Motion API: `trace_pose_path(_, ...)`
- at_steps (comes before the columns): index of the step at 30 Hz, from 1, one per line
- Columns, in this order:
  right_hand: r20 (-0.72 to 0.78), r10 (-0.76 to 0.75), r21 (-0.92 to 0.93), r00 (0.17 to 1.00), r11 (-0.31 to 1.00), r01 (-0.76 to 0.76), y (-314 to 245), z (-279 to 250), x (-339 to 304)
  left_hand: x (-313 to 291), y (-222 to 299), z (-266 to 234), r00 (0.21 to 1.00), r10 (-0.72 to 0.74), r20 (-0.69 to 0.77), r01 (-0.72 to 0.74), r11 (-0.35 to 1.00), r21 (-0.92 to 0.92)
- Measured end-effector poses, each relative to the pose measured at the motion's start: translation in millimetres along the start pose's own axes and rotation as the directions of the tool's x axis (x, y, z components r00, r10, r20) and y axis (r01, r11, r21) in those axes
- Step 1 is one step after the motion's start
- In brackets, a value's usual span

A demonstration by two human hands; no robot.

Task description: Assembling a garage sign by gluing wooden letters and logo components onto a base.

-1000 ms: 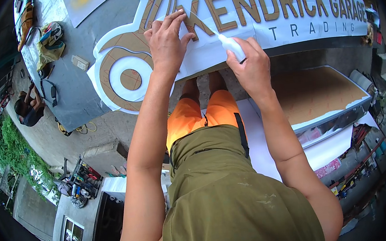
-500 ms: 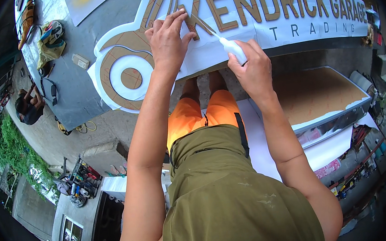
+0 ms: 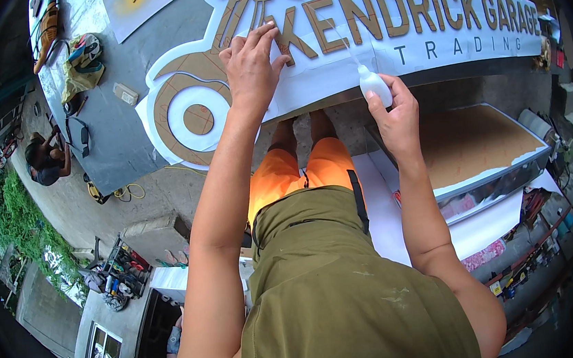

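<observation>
Right grip: wrapped round slim-nozzled white plastic bottle, at near edge of flat, brown-lettered white sign; we judge it light, squeezable, best held mid-body. Left grip: fingers apart, no hold visible.

Your shirt is olive green with pale smudges, and your shorts are bright orange with a black side strip. The bottle you hold is plain white. Along your near edge of the dark-grey table, the signboard is white; its big letters are brown, its wheel disc brown crossed with thin red lines, and its small lettering dark grey. Toward the table's left edge you have a pale beige block, a yellow bag with dark and light patches, and, nearer the far left corner, an orange-brown power tool with black parts. The sheet toward your far edge is whitish, hazed with yellow.
</observation>
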State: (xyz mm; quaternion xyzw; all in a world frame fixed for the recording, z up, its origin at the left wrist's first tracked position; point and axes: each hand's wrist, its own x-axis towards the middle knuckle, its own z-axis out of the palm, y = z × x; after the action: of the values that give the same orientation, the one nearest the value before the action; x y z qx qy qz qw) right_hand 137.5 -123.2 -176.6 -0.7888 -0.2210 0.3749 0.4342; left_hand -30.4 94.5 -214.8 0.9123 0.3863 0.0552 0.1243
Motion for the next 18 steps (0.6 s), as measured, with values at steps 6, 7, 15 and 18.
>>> trace_pose_path(6, 0.031, -0.014, 0.146, 0.999, 0.989, 0.01, 16.2, -6.4, -8.7, 2.4, 12.9, -5.6, 0.996, -0.013, 0.083, 0.007, 0.997, 0.079)
trace_pose_path(7, 0.033, -0.012, 0.144, 0.999, 0.99, 0.007, 15.6, -6.8, -9.6, 4.1, 17.0, -5.4, 0.994, -0.02, 0.109, 0.006, 0.992, 0.127)
trace_pose_path(15, 0.017, -0.049, 0.172, 0.999, 0.984, 0.045, 20.3, -9.7, -9.3, 14.0, 36.9, -2.8, 0.984, -0.059, 0.169, 0.019, 0.974, 0.228)
trace_pose_path(18, 0.012, -0.091, 0.196, 0.996, 0.977, 0.087, 22.0, -9.6, -6.4, 13.8, 38.1, -2.0, 0.983, -0.07, 0.168, 0.028, 0.971, 0.237)
